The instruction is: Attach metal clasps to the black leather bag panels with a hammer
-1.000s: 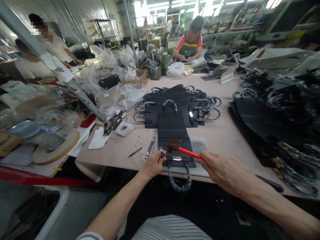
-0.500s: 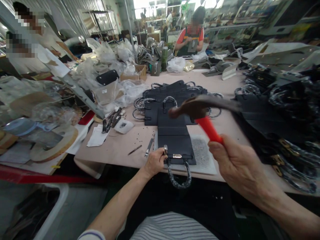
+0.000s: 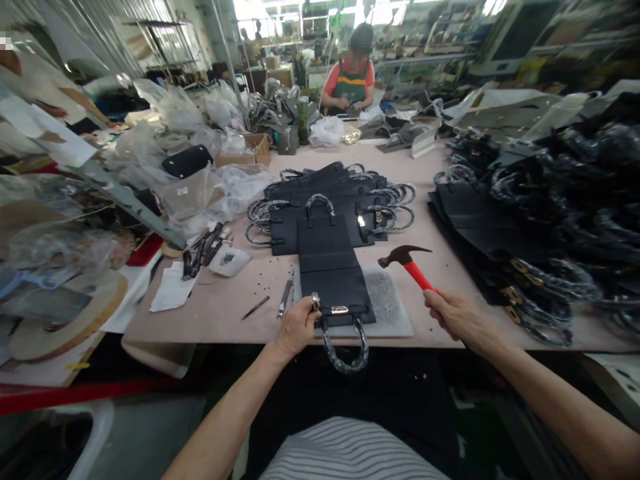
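Note:
My right hand (image 3: 453, 313) is wrapped round the red handle of a claw hammer (image 3: 407, 257), raised over the table to the right of the bag. In my closed left hand (image 3: 299, 327) stands a short metal punch (image 3: 315, 301) with a shiny rounded top, at the left of the bag's near edge. The punch's lower end is hidden by my fingers. Beneath it lies an unfolded black bag panel (image 3: 327, 257) with a gold metal plate (image 3: 340, 310) and a plastic-wrapped handle (image 3: 345, 367) hanging over the table edge. A speckled pale slab (image 3: 393, 303) lies under the panel.
More black bag panels (image 3: 280, 227) lie behind, with another heap (image 3: 495, 213) at the right. A thin rod (image 3: 255, 308), a slim metal tool (image 3: 285, 299) and several dark tools (image 3: 205, 250) lie left. A co-worker (image 3: 350, 83) sits across the table.
The hammer has gone from a blurred position close over the panel to farther right and away from me. My left hand keeps its hold on the punch. The view has shifted right.

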Motion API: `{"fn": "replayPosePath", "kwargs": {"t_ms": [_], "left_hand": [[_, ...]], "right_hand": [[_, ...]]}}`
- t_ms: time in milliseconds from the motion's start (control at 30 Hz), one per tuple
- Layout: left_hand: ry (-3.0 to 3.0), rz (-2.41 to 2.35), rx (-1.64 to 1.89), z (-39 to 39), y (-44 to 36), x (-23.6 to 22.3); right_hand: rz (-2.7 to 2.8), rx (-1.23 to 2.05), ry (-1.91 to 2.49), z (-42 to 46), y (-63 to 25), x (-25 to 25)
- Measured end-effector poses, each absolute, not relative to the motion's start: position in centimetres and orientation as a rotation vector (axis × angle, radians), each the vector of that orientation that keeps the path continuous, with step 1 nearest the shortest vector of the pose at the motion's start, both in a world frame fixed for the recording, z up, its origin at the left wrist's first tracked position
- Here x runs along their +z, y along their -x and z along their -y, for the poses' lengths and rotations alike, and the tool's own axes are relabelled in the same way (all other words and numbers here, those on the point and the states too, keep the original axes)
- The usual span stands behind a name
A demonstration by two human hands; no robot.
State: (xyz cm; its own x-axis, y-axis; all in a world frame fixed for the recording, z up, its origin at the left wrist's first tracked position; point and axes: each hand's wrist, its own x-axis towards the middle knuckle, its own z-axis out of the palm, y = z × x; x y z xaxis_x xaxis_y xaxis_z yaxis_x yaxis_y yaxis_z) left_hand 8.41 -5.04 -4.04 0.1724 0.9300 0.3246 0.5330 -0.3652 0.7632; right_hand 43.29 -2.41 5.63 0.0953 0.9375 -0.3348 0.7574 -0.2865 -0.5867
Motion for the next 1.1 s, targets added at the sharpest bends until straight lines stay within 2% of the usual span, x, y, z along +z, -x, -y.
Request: {"fn": "replayPosePath", "kwargs": {"t_ms": [200,267,333,400,467,733,900,967,1100], "left_hand": [[-1.967,-1.407,1.080,5.0,-8.5,-3.5],[-1.960,-1.402,1.090,5.0,-8.5,-3.4],[-1.946,-1.385,1.102,4.9,-8.5,-3.4],[-1.933,-1.381,1.107,4.7,-8.5,-3.5],[-1.925,-1.400,1.094,4.7,-8.5,-3.5],[-1.829,-1.469,1.180,5.5,-8.3,-3.6],[-1.929,-1.248,1.089,5.4,-8.2,-3.5],[-1.687,-1.316,1.186,5.2,-8.0,-3.7],[-0.844,-1.419,1.556,4.9,-7.0,-4.0]], "right_hand": [[1.688,0.593,2.363,0.8,-46.8,-0.6],[1.836,0.383,2.174,0.3,-45.5,-1.2],[2.059,0.275,1.801,-0.1,-43.2,-1.3],[2.267,0.401,1.432,-0.4,-40.3,-1.3],[2.393,0.510,1.258,-0.4,-37.7,-1.5],[2.416,0.576,1.337,0.5,-35.0,-3.4],[2.420,0.602,1.351,0.4,-35.2,-3.2],[2.421,0.615,1.361,0.5,-35.0,-2.9],[2.410,0.671,1.368,0.6,-35.0,-2.4]]}}
